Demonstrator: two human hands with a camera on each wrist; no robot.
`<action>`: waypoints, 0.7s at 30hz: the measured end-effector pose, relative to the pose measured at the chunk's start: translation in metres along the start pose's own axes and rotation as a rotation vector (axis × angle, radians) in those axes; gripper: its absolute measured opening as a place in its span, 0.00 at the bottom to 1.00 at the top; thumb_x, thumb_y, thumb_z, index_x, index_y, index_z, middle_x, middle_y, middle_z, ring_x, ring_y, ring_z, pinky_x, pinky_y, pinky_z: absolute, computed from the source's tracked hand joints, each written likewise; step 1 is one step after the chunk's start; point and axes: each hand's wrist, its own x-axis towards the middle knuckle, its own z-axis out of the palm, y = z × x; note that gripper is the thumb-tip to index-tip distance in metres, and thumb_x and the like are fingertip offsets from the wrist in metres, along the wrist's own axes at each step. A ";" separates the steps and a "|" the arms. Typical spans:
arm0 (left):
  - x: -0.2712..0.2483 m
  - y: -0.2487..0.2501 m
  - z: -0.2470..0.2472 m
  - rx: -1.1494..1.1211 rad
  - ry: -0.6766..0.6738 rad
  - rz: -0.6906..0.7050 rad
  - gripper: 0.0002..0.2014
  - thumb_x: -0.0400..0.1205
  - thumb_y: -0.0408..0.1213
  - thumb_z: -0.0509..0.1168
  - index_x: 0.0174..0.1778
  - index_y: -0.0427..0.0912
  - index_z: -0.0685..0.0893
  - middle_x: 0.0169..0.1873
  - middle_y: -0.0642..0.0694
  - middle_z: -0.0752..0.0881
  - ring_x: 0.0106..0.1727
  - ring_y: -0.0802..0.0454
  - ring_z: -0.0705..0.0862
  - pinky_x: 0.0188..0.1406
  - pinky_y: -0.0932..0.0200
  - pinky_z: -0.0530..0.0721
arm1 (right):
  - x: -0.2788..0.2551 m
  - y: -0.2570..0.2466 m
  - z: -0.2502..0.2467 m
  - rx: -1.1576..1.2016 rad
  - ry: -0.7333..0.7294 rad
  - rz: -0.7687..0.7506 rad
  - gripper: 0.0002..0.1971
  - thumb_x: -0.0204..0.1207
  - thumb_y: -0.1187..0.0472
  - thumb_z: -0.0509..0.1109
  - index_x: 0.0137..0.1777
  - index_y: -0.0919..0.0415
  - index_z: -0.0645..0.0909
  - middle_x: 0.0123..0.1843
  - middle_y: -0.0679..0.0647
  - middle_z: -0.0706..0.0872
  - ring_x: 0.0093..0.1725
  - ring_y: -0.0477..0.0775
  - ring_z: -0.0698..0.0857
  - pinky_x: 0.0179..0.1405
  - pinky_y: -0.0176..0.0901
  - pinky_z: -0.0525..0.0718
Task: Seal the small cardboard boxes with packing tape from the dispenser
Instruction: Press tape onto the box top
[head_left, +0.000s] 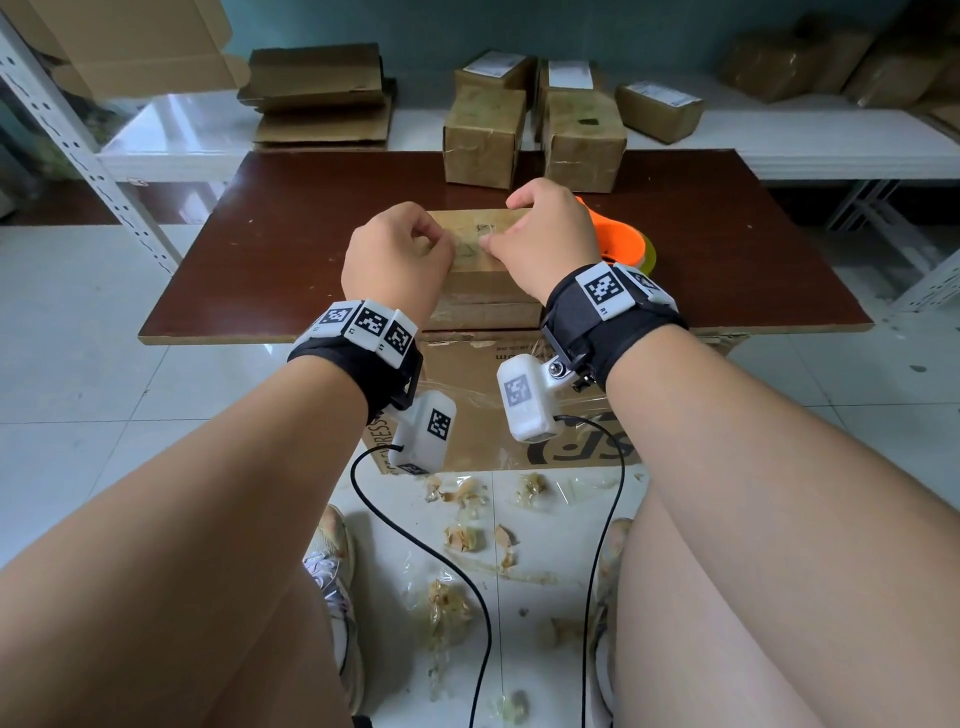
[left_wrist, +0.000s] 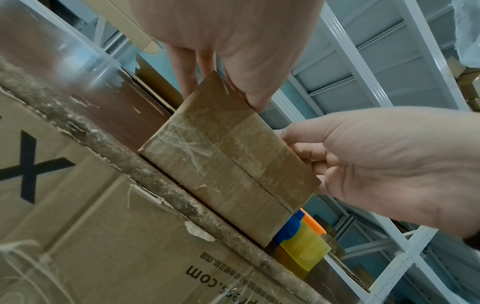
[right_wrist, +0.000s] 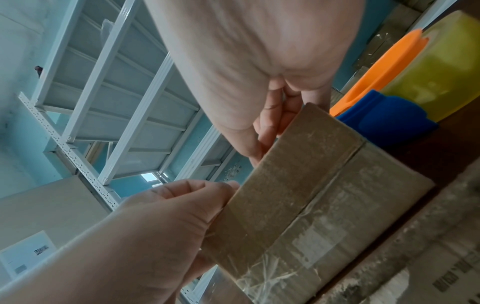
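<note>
A small cardboard box (head_left: 483, 291), its faces covered in clear tape, sits on the brown table (head_left: 270, 270) near the front edge. My left hand (head_left: 434, 244) grips its left top, with the thumb on the near edge and curled fingers over the top. My right hand (head_left: 491, 240) grips the right top in the same curled way. From the left wrist view the box (left_wrist: 221, 164) shows a taped seam. The orange, blue and yellow tape dispenser (head_left: 621, 244) lies on the table just right of the box, partly hidden behind my right hand. The right wrist view shows the dispenser (right_wrist: 402, 92) close behind the box (right_wrist: 311, 205).
Two taped boxes (head_left: 535, 137) stand at the table's back edge, with more on the white shelf (head_left: 831, 150). Flattened cardboard (head_left: 322, 98) is stacked at the back left. A large carton (head_left: 493, 410) sits under the table. Tape scraps (head_left: 467, 525) litter the floor. Metal racking (head_left: 78, 140) stands at the left.
</note>
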 end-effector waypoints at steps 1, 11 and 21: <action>0.000 0.000 0.000 -0.012 -0.003 -0.005 0.08 0.82 0.52 0.72 0.43 0.52 0.87 0.47 0.57 0.89 0.38 0.45 0.89 0.33 0.41 0.93 | 0.000 0.000 0.000 0.008 -0.001 0.001 0.23 0.77 0.51 0.82 0.70 0.53 0.83 0.61 0.50 0.91 0.53 0.49 0.86 0.47 0.39 0.75; -0.003 -0.005 0.003 -0.061 0.011 0.028 0.07 0.85 0.49 0.73 0.47 0.51 0.88 0.45 0.60 0.86 0.46 0.54 0.83 0.43 0.57 0.75 | -0.001 0.000 0.002 0.036 -0.061 -0.025 0.03 0.82 0.53 0.78 0.49 0.50 0.89 0.44 0.43 0.87 0.47 0.47 0.85 0.52 0.43 0.84; 0.000 -0.007 0.010 -0.253 -0.037 -0.028 0.09 0.84 0.50 0.74 0.44 0.49 0.86 0.38 0.57 0.86 0.35 0.57 0.79 0.38 0.57 0.79 | -0.001 -0.001 0.000 -0.020 -0.067 -0.071 0.05 0.85 0.53 0.74 0.50 0.53 0.85 0.39 0.41 0.81 0.46 0.51 0.84 0.51 0.48 0.84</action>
